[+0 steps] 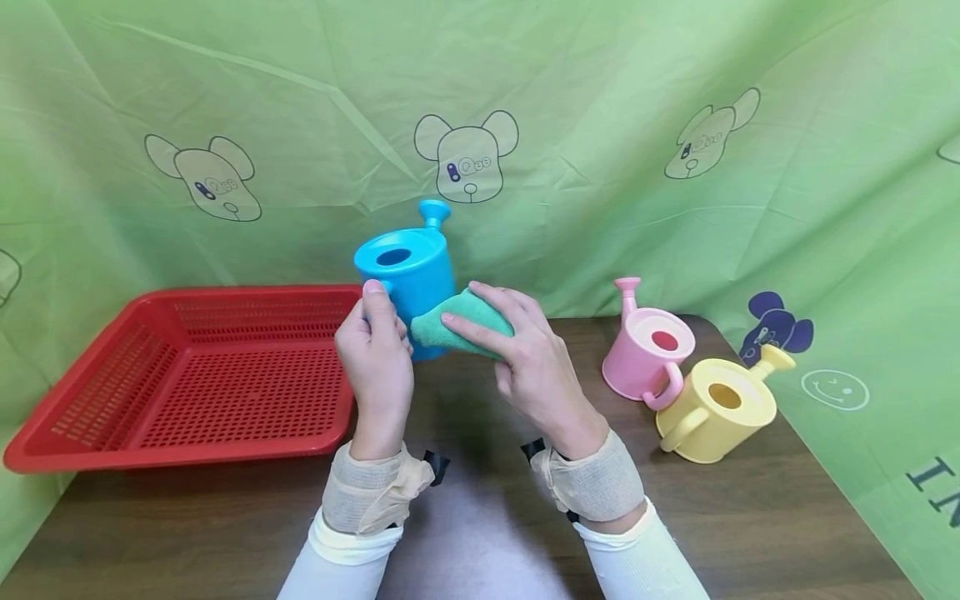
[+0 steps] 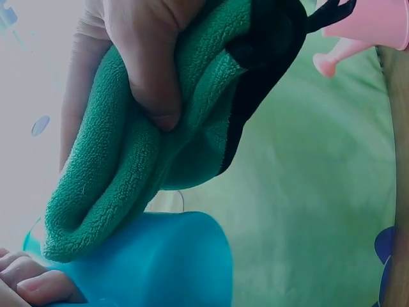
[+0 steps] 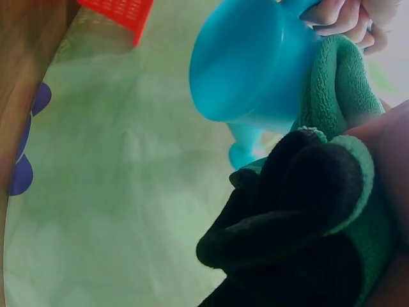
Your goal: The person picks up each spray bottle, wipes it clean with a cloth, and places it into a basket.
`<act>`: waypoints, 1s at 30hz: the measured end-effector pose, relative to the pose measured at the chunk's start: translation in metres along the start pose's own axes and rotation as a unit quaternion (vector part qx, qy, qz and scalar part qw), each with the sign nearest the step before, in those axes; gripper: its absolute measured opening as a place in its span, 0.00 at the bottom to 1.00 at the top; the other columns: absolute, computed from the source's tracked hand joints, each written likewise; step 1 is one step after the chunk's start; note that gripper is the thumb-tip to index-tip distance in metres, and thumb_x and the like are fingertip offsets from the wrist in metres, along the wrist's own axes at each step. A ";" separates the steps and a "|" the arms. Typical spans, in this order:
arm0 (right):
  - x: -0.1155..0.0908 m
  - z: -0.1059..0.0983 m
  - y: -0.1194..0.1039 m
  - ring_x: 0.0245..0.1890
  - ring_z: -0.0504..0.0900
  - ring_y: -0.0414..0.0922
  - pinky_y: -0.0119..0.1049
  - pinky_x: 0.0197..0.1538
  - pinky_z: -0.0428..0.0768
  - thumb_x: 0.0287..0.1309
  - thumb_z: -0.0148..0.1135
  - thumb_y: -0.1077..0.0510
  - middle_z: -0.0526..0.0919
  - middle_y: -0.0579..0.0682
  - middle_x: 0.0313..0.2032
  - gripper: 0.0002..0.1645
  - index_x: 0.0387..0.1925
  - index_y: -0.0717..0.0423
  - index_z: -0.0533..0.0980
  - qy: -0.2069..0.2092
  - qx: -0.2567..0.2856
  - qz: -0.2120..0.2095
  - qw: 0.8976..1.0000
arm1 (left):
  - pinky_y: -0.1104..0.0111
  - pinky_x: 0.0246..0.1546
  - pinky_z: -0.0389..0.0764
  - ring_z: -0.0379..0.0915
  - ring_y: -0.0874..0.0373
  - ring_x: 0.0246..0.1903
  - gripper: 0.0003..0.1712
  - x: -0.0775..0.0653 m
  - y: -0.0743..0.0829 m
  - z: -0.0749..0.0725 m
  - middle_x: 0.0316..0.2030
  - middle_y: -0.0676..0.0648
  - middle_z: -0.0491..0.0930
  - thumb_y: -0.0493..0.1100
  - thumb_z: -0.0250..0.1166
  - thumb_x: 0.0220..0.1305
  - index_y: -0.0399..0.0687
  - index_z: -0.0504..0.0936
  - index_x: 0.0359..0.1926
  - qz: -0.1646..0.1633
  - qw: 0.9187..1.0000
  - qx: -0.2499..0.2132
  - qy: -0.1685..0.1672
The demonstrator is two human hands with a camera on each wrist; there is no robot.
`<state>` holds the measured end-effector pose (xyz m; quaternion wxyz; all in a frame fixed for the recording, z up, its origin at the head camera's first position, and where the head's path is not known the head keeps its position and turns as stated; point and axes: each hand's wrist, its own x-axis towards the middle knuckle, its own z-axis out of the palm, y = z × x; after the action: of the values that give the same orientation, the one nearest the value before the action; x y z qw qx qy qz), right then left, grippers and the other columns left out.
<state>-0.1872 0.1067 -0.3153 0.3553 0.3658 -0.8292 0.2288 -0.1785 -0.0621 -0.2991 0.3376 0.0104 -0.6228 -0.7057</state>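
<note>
A blue watering can point(image 1: 420, 283) is held up above the table by my left hand point(image 1: 378, 367), whose fingers curl round its handle with the thumb on top. My right hand point(image 1: 528, 350) grips a folded green cloth point(image 1: 468, 321) and holds it against the can's side. The left wrist view shows the cloth point(image 2: 121, 160) bunched in thick folds, its dark reverse side hanging out, touching the can point(image 2: 185, 256). In the right wrist view the can's smooth base point(image 3: 236, 64) faces the camera, and the left fingers point(image 3: 348, 19) wrap the handle.
To the left lies a red perforated plastic basket point(image 1: 187, 454). Right of my hands stand a pink watering can point(image 1: 637, 358) and a yellow watering can point(image 1: 712, 425), close together on the brown wooden table point(image 1: 465, 533). Green printed fabric point(image 1: 315, 125) hangs behind the table.
</note>
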 end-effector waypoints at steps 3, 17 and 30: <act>0.000 0.000 0.000 0.65 0.64 0.52 0.50 0.49 0.78 0.39 0.42 0.77 0.68 0.49 0.66 0.48 0.58 0.34 0.77 -0.002 0.008 -0.009 1.000 | 0.70 0.17 0.65 0.56 0.57 0.13 0.28 0.001 0.001 0.000 0.13 0.49 0.60 0.56 0.52 0.69 0.39 0.62 0.19 0.000 0.999 -0.028 0.017; 0.000 0.001 0.003 0.66 0.64 0.51 0.49 0.60 0.69 0.41 0.44 0.76 0.68 0.50 0.66 0.45 0.57 0.38 0.77 0.000 0.056 -0.017 0.998 | 0.71 0.17 0.64 0.54 0.57 0.13 0.28 0.006 0.001 -0.005 0.13 0.47 0.58 0.57 0.52 0.68 0.42 0.63 0.19 -0.006 0.997 -0.069 0.039; 0.012 -0.034 -0.011 0.63 0.68 0.52 0.47 0.57 0.71 0.44 0.41 0.80 0.72 0.61 0.61 0.35 0.51 0.58 0.80 0.184 0.085 0.082 0.976 | 0.72 0.13 0.58 0.51 0.57 0.10 0.32 0.001 0.004 -0.006 0.10 0.50 0.56 0.57 0.52 0.68 0.38 0.58 0.17 -0.053 0.995 -0.072 -0.035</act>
<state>-0.1702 0.1159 -0.2832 0.4492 0.2775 -0.7543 0.3903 -0.1751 -0.0680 -0.2966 0.2772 -0.0058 -0.5803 -0.7658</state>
